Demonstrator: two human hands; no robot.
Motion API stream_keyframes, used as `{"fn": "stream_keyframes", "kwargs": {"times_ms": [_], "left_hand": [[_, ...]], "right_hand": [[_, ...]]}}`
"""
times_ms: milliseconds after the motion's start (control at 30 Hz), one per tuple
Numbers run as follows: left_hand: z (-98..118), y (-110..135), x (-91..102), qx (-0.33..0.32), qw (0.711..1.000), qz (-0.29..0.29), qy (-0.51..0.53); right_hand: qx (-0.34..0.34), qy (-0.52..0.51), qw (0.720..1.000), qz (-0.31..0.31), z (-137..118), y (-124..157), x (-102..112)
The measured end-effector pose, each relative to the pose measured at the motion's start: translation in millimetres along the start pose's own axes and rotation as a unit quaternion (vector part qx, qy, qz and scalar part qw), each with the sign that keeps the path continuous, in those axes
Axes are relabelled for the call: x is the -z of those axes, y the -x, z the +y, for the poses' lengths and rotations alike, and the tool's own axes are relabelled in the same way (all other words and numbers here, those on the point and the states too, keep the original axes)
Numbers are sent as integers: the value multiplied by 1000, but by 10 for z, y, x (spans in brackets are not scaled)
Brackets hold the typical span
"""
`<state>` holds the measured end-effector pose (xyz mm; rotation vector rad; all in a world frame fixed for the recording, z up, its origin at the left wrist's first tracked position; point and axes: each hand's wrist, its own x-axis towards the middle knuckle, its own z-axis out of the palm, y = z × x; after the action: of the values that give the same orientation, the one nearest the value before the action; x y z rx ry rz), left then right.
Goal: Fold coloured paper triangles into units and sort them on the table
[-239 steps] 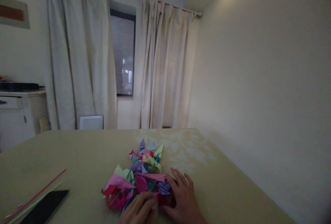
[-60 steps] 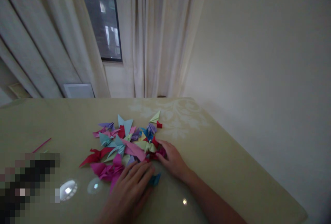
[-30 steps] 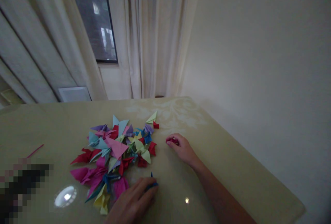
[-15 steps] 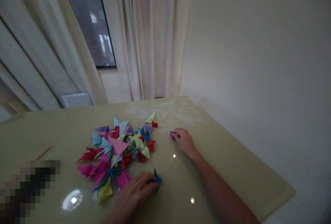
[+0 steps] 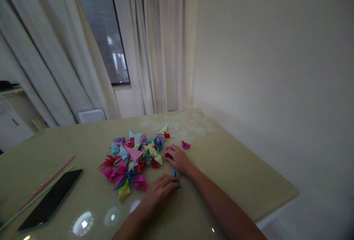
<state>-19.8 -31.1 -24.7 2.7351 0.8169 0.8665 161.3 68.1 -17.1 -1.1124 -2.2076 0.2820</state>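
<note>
A heap of small folded paper pieces in pink, red, blue, green and purple lies on the yellowish table. My left hand rests near the heap's near edge, fingers closed on a small blue folded piece. My right hand lies at the heap's right side, fingers curled over a red piece at the pile's edge. A single pink folded piece lies alone on the table just right of my right hand.
A dark phone lies flat at the near left, with thin pink and green sticks beside it. Curtains and a window stand behind the table. The wall is close on the right; the table's edge runs near right.
My right hand set the pink piece down apart from the heap and came back to the pile's edge. My left hand kept the blue piece. The camera tilted, showing the phone.
</note>
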Motion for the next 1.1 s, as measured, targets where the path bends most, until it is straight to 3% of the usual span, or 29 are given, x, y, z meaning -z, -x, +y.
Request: {"fn": "stream_keyframes", "kwargs": {"times_ms": [167,333,500,600,700,833,1100], "left_hand": [[19,-13,18,17,1000,9,1],[-65,-209,-149,24,999,1,-38],[-202,-557,-357,18,998,11,-62],[-267,-578,-347,30,991,50,-117],[-347,-451,-214,94,962,84,-244],[-418,-331,8,165,914,74,-362],[-318,-436,96,232,901,36,-366]], "right_hand": [[-39,-71,992,96,12,29,57],[-26,-124,968,217,67,87,282],[-67,-92,934,339,334,178,594],[-110,-81,914,382,576,223,658],[-145,-81,901,402,795,243,624],[-166,-59,899,400,915,243,555],[-139,-38,931,336,756,293,608]]}}
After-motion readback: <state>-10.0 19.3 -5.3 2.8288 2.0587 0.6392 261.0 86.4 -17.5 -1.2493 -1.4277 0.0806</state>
